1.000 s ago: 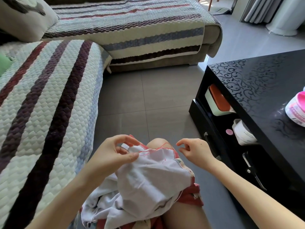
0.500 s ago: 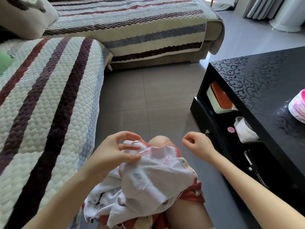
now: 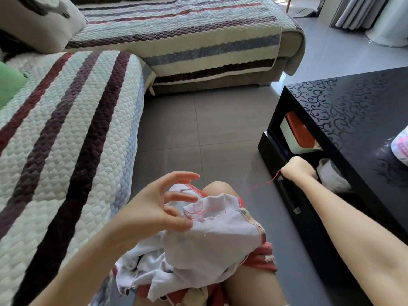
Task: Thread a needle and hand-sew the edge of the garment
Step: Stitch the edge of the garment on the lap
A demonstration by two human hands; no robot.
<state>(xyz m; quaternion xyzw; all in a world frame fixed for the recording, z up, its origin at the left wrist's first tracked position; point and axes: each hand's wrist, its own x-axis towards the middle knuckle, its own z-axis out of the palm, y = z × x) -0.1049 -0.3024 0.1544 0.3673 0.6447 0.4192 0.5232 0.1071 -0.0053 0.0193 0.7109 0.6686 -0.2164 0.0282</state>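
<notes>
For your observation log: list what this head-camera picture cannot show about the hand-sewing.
Sewing needle: head view, hidden in the clenched right hand or too small.
Pink-and-white round tub: head view, cut off by the right edge.
White shelf object: head view, blurred, partly behind the right hand.

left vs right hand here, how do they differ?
The left hand is over the lap, pinching the white garment beside the stitches; the right hand is out by the black table. The left hand's upper fingers are spread; the right hand is a closed fist. The right hand holds the red thread taut; the left hand holds cloth. Both are bare.
</notes>
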